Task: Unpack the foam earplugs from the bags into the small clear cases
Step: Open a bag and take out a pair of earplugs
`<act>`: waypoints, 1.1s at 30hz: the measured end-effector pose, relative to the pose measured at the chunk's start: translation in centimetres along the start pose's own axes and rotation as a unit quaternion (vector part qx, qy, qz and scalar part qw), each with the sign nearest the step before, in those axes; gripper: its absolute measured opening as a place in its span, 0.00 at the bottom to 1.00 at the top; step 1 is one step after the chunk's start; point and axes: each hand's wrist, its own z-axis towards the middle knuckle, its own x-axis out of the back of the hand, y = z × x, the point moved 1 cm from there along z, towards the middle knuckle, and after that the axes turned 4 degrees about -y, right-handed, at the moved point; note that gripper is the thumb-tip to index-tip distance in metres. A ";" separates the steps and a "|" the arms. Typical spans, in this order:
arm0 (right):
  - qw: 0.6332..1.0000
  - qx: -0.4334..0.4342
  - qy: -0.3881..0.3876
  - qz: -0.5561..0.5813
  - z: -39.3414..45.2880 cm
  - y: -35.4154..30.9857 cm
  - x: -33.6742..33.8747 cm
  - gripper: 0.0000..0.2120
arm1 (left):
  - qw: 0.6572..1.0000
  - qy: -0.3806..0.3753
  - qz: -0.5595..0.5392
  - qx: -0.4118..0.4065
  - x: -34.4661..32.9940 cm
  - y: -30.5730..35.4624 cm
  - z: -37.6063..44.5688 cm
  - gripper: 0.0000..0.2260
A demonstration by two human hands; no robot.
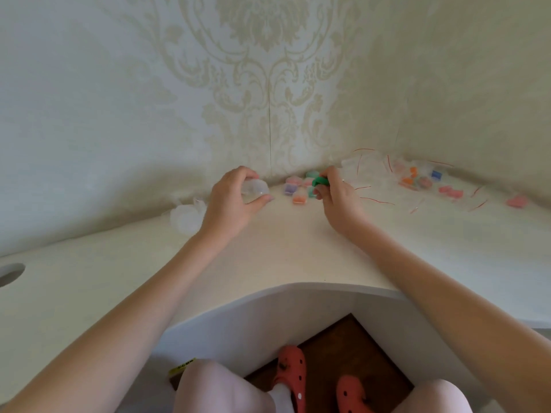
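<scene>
Left hand (231,193) fingers grasp one clear case (255,187); right hand (335,193) fingers pinch one green earplug (320,181). Five filled cases (298,189) sit between on the desk (283,257).

no legible text anywhere, dark print on the yellow tag (181,366) by the knee too blurred to read

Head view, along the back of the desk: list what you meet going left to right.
Cable hole → pile of empty clear cases → left hand holding a clear case → filled cases → right hand pinching green earplugs → clear bags → loose pink earplugs.
</scene>
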 end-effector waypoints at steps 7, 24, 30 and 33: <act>0.989 0.058 0.043 0.131 0.3 -2.2 -1.4 0.06 | 0.912 -0.009 -0.335 0.236 -4.6 2.1 2.7 0.15; 0.969 0.243 0.009 0.036 -0.2 -1.7 -2.8 0.08 | 0.924 -0.015 -0.303 0.232 -7.3 0.1 3.4 0.15; 0.973 0.216 -0.048 0.061 -0.5 -1.7 -2.3 0.05 | 0.916 -0.072 -0.292 0.265 -7.5 0.2 3.3 0.14; 0.979 0.184 -0.074 0.051 -0.4 -1.0 -2.3 0.04 | 0.894 -0.086 -0.315 0.308 -7.9 -0.3 3.5 0.13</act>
